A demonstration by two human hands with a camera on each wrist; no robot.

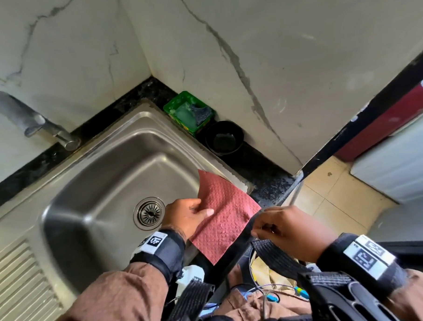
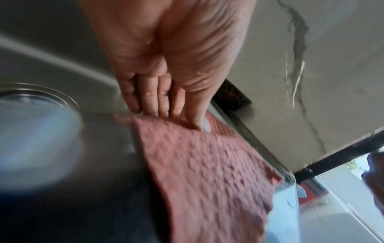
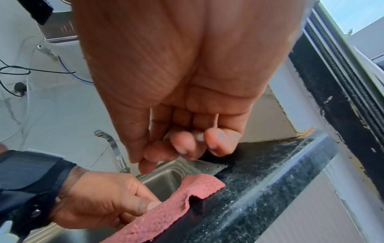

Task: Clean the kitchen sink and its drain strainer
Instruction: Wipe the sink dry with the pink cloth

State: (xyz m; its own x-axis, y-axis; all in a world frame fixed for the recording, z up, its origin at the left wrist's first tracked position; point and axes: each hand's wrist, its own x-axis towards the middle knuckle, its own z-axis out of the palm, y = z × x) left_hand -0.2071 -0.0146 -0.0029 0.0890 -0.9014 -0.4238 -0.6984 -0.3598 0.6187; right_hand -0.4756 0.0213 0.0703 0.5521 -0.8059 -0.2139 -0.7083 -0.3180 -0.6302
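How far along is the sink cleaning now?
Done: nothing plainly; the sink shows no suds. In hand: the left hand holds the cloth over the sink's right rim. Left, probably: wiping the sink and cleaning the strainer, seated in place.

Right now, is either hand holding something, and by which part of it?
The left hand pinches the pink cloth at its edge nearest the drain strainer, thumb on top. The right hand holds nothing visible.
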